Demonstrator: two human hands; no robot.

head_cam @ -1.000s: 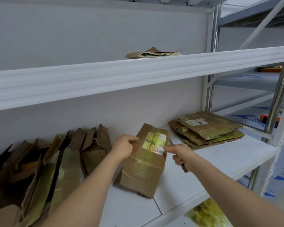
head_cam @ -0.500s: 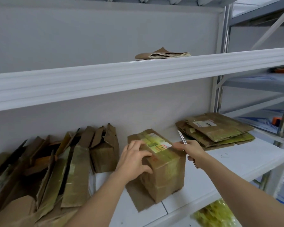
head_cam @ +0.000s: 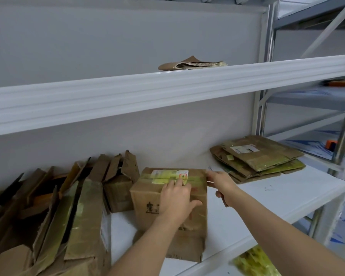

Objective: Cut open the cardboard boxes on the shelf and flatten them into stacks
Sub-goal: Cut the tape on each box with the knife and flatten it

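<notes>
Right now my left hand lies flat on top of the taped box, fingers straight and pressing down, thumb hooked over the near right edge. That box stands on the white shelf, just right of a smaller opened box. My right hand is curled around a knife, its blurred tip at the box's top right corner where the yellow-green tape crosses. Well off to the right lies a stack of flattened cardboard; to the left, opened boxes lean together.
</notes>
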